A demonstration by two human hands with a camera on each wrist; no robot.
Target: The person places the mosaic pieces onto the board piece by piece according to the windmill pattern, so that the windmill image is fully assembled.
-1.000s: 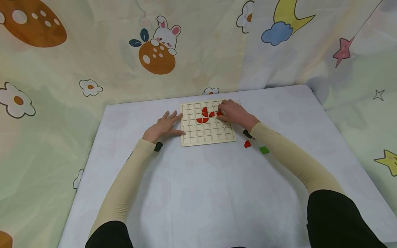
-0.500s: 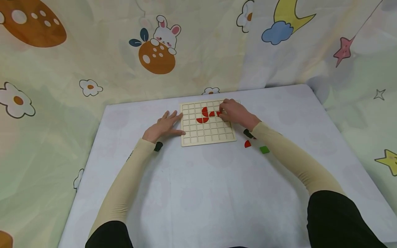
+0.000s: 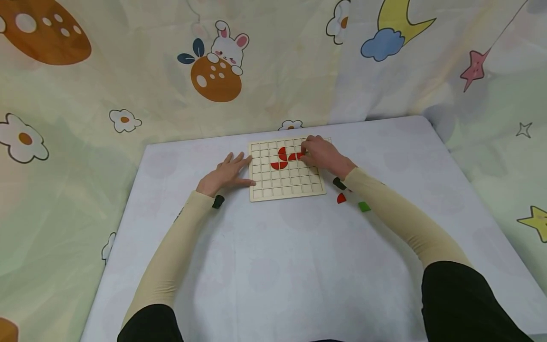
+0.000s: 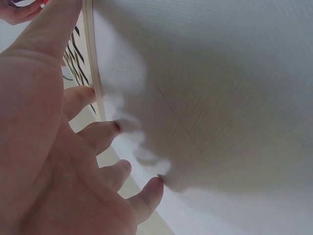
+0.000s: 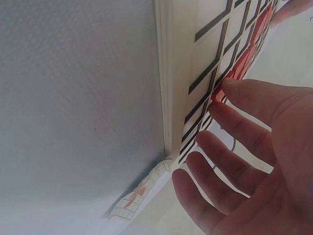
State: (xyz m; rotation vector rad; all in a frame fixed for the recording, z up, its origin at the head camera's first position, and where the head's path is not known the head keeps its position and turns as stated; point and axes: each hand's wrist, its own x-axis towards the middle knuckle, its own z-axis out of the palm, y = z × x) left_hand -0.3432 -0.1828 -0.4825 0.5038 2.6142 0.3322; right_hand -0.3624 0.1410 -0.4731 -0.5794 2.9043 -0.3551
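A pale wooden board (image 3: 286,186) with a square grid lies flat on the white table. My left hand (image 3: 223,175) is spread at its left side, thumb and forefinger touching the edge. Over the upper right squares, my right hand (image 3: 325,156) pinches a red quarter-circle piece (image 3: 299,156) between thumb and forefinger, against the grid; in the right wrist view this red piece (image 5: 220,93) is partly covered by the fingertips. Several other red pieces (image 3: 282,154) sit in squares to its left. The right hand's remaining fingers are loosely bent, holding nothing.
Right of the board, near the right sleeve, lie a dark object (image 3: 339,184), a loose red piece (image 3: 341,198) and a green piece (image 3: 364,206). Another dark object (image 3: 218,202) is beside the left wrist. A patterned cloth (image 3: 273,71) hangs behind the table.
The red piece under my right fingers has shifted slightly left and now lies right beside the neighbouring red piece. My left hand has stayed in place at the board's edge.
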